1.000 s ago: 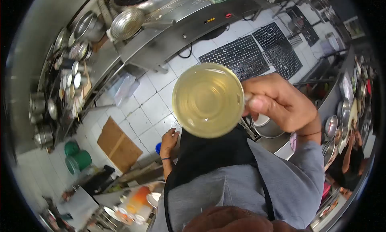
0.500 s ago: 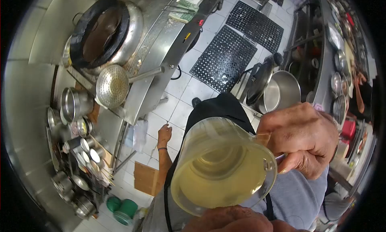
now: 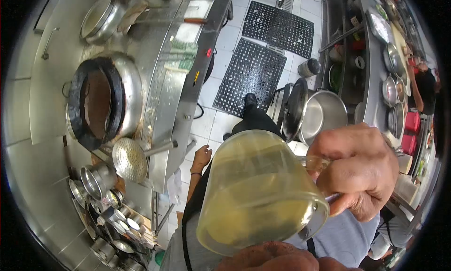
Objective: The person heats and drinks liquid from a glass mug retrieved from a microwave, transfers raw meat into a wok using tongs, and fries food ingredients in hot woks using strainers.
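My right hand [image 3: 354,172] is closed around the handle of a see-through mug [image 3: 263,191], close to the camera. The mug is tilted and holds a pale yellow liquid. Lower down, my left hand [image 3: 202,159] hangs beside my body with a dark band at the wrist. It appears to hold nothing, its fingers loosely apart, near the steel cooking counter's edge. Blurred skin shows at the bottom edge, just under the mug's rim; which part of the body it is I cannot make out.
A wok [image 3: 97,104] of brown liquid and a perforated skimmer [image 3: 130,160] sit on the counter [image 3: 164,94]. Black rubber mats [image 3: 251,76] cover the tiled floor. A large steel pot [image 3: 324,115] stands ahead on the right. Another person [image 3: 425,87] is at the far right.
The view has shifted, bringing more of the counter's far end in. The mug has tipped further, so its opening shows less. A foot now shows on the mat.
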Demonstrator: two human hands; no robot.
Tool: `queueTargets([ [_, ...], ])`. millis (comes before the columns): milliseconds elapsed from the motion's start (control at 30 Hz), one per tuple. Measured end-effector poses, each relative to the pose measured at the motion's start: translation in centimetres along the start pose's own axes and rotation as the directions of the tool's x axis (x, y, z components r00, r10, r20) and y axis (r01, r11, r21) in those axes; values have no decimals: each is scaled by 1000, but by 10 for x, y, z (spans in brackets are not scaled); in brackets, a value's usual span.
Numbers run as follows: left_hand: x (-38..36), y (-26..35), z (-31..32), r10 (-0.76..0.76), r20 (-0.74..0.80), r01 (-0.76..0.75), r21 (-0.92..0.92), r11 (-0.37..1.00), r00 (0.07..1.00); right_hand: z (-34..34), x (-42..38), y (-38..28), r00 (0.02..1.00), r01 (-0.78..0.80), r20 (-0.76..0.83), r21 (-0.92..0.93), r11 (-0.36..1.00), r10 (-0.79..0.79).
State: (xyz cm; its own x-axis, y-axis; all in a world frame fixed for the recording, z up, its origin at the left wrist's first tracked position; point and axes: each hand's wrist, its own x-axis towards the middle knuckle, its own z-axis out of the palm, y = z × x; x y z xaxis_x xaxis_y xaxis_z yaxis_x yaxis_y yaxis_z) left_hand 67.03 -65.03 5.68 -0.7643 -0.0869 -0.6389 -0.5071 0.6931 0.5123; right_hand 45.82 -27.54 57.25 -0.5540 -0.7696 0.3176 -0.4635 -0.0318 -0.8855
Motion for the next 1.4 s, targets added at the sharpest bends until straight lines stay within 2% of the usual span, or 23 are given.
queueTargets([
  [67,31,20,-3,7,-2,-7,-3,1000,1000,-29,3,10,1000,6,-24,-44,999,-7],
  [133,53,66,-22,6,-5,-6,-11,1000,1000,-59,8,17,999,5,-42,-87,996,-8],
  [300,100,165,-66,140,-19,-140,2,990,990,-120,14,28,989,-69,-139,-155,986,47],
  [400,116,217,-96,135,52,-130,-91,987,990,-146,22,38,975,-113,-210,-170,979,76],
  [500,126,281,-140,172,149,-161,-85,983,974,-166,29,55,952,-144,-295,-173,974,88],
  [533,130,303,-157,187,186,-173,-86,981,965,-171,32,64,941,-147,-328,-161,976,87],
  [633,140,377,-210,376,266,-333,-192,923,888,-181,41,89,895,-154,-437,-131,979,82],
  [733,161,450,-264,457,382,-433,-153,889,803,-188,51,90,825,-288,-515,-33,957,231],
  [767,178,455,-272,496,392,-455,-200,868,775,-190,56,92,797,-315,-554,-42,948,241],
  [800,186,471,-287,486,402,-470,-145,870,776,-191,62,96,770,-344,-587,-50,938,251],
  [867,216,481,-308,568,447,-542,-198,817,692,-190,75,101,710,-419,-639,-49,907,294],
  [900,229,491,-318,517,480,-498,-179,849,709,-190,81,104,674,-465,-661,-34,885,329],
  [933,226,517,-334,559,450,-577,-112,809,697,-190,86,107,638,-502,-683,-19,865,356],
  [1000,255,522,-345,523,519,-531,-150,834,676,-190,93,115,577,-542,-714,29,840,397],
  [1067,265,548,-358,507,564,-552,-106,827,651,-191,97,125,522,-563,-746,64,824,414],
  [1200,291,582,-364,428,619,-490,-80,868,658,-202,104,139,438,-604,-809,58,795,391],
  [1300,311,606,-353,514,611,-617,-51,785,603,-218,102,146,415,-623,-835,29,781,361],
  [1400,336,621,-331,572,566,-688,-11,725,594,-239,96,152,406,-608,-873,-38,793,270],
])
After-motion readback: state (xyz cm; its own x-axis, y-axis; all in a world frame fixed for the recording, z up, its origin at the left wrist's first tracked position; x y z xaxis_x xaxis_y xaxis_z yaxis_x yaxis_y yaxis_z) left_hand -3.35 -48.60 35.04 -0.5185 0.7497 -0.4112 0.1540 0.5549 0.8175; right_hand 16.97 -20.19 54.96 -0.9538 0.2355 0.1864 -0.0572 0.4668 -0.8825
